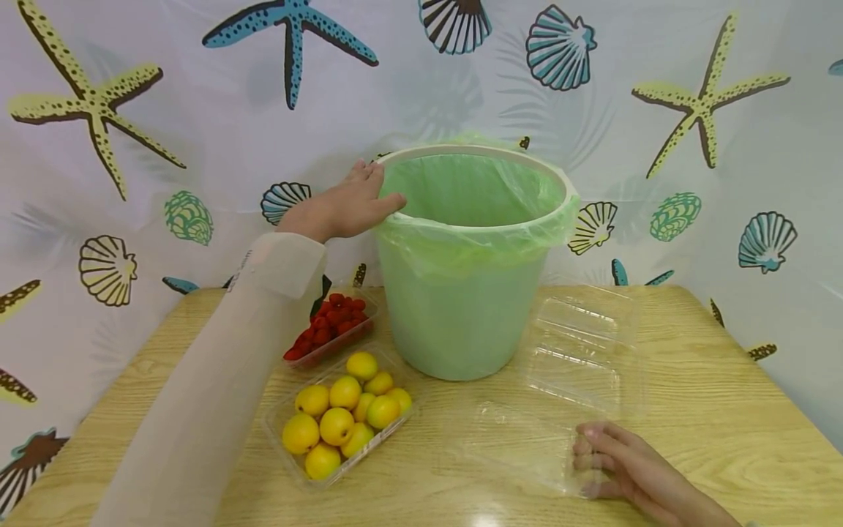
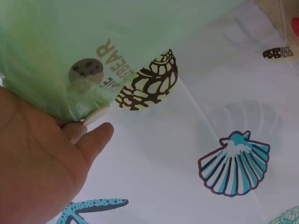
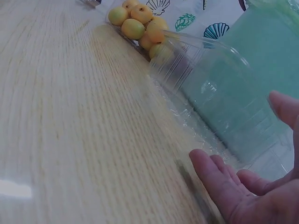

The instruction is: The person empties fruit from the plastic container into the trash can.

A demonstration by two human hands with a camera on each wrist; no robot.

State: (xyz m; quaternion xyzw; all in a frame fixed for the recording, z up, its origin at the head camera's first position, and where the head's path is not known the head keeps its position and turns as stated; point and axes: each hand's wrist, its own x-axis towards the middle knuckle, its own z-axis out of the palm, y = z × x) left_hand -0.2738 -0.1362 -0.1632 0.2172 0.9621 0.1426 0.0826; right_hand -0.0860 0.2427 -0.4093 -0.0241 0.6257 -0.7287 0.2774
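A pale green bin (image 1: 461,307) stands on the table, lined with a green plastic bag (image 1: 474,241) folded over its white rim (image 1: 569,183). My left hand (image 1: 349,201) grips the rim at its left side, thumb over the top edge. In the left wrist view, the bag hides part of its fingers. My right hand (image 1: 626,465) is at the right end of an empty clear plastic container (image 1: 514,446), fingers spread apart in the right wrist view, fingertips (image 3: 201,158) close by the container's end. Nothing is pinched between them.
Left of the bin, a clear tray (image 1: 316,479) holds several yellow fruits (image 1: 337,427). Behind it sits another tray of red fruits (image 1: 332,322), partly covered by my left sleeve (image 1: 197,395). More clear plastic containers (image 1: 579,373) lie right of the bin.
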